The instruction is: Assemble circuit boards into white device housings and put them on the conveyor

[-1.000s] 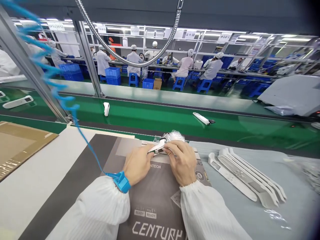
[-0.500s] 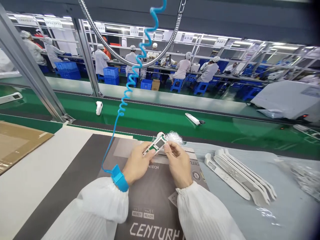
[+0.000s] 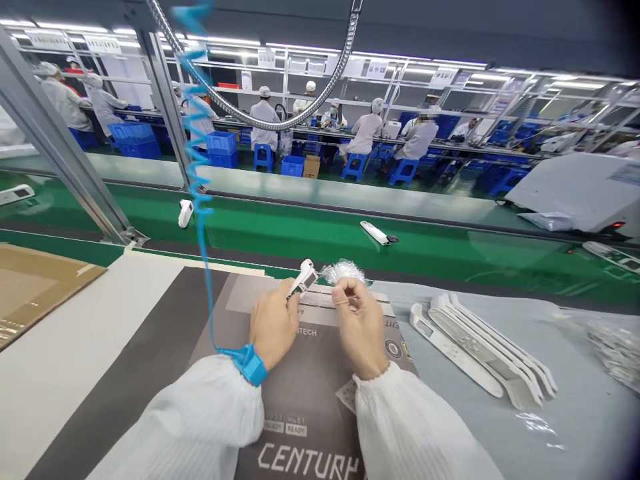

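In the head view, a small white plastic part [image 3: 305,278] is pinched between the thumb and fingers of the left hand [image 3: 273,327]. It is raised just above the far edge of a dark printed card sheet [image 3: 310,400], apparently so that it is kept off the surface and its end is left exposed. The right hand [image 3: 359,327] is closed to a narrow pinch just beside the part; whether anything thin is held there cannot be told. A tuft of clear plastic wrap [image 3: 343,271] lies just beyond it. A blue wrist strap [image 3: 249,365] is worn on the left wrist, its coiled cord [image 3: 197,167] rising overhead, presumably for static grounding. Stacked white plastic housings [image 3: 480,350] are kept within reach on a pale grey mat [image 3: 565,427] right of the sheet. Past the bench's far edge, white pieces [image 3: 375,233] are carried on a green conveyor belt [image 3: 300,230].
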`<action>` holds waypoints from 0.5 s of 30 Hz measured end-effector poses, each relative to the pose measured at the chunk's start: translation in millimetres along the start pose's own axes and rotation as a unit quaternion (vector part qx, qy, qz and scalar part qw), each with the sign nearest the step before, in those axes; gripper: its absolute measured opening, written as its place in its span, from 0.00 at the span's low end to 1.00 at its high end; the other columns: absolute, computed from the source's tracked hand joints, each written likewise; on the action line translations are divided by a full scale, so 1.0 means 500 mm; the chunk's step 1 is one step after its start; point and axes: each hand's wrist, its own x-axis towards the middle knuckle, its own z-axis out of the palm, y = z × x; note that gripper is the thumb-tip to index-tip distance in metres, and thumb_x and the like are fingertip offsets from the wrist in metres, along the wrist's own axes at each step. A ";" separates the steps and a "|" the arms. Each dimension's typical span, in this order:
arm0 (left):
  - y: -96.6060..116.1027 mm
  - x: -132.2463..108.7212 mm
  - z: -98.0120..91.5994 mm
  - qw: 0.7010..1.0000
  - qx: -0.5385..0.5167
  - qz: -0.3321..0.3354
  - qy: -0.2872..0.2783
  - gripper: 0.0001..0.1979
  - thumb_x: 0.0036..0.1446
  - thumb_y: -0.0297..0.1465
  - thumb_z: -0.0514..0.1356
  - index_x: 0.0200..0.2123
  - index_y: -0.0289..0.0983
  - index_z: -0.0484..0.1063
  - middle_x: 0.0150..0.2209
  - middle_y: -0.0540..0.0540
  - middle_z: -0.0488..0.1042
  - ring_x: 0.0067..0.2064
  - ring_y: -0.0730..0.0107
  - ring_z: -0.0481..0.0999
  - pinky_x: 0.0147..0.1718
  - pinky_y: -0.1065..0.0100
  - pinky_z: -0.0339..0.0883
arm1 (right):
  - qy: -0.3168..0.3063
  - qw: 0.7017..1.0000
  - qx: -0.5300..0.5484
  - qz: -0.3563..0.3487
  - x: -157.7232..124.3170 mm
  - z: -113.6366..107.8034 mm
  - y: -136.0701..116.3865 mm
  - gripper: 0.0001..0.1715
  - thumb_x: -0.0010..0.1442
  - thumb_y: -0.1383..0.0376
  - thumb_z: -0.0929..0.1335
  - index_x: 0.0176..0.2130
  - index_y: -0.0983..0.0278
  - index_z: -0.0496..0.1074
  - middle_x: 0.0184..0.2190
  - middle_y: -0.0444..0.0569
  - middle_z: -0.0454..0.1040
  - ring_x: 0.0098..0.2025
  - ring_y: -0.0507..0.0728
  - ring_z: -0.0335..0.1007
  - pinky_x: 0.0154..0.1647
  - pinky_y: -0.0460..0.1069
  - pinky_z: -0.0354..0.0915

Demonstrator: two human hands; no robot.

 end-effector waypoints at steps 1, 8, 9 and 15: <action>-0.005 0.004 -0.003 1.000 -0.024 0.006 -0.006 0.15 0.64 0.32 0.52 0.50 0.42 0.73 0.36 0.43 0.79 0.41 0.55 0.77 0.40 0.64 0.63 | 0.007 0.995 -0.072 -0.061 0.005 -0.005 0.003 0.11 0.64 0.58 0.66 0.33 0.61 0.69 0.31 0.45 0.70 0.35 0.55 0.62 0.39 0.51 0.57; -0.009 -0.004 -0.009 0.990 -0.118 0.053 -0.056 0.15 0.59 0.31 0.57 0.47 0.45 0.77 0.33 0.46 0.79 0.41 0.57 0.77 0.43 0.64 0.66 | 0.004 0.886 -0.365 -0.285 0.027 -0.025 0.023 0.07 0.65 0.64 0.67 0.36 0.57 0.76 0.38 0.44 0.80 0.39 0.57 0.65 0.44 0.55 0.51; -0.008 -0.005 -0.009 0.989 -0.121 0.054 -0.064 0.14 0.59 0.31 0.57 0.46 0.45 0.78 0.32 0.46 0.79 0.40 0.58 0.77 0.41 0.64 0.66 | 0.007 0.878 -0.380 -0.293 0.026 -0.024 0.023 0.08 0.66 0.65 0.66 0.35 0.57 0.76 0.37 0.44 0.80 0.38 0.57 0.65 0.45 0.55 0.50; -0.015 0.015 -0.014 0.955 -0.259 -0.048 -0.135 0.12 0.60 0.35 0.55 0.41 0.36 0.74 0.33 0.47 0.77 0.21 0.75 0.67 0.22 0.71 0.61 | -0.040 0.909 -0.336 -0.241 0.011 -0.014 0.017 0.12 0.65 0.69 0.64 0.30 0.60 0.71 0.33 0.43 0.77 0.38 0.56 0.64 0.46 0.55 0.51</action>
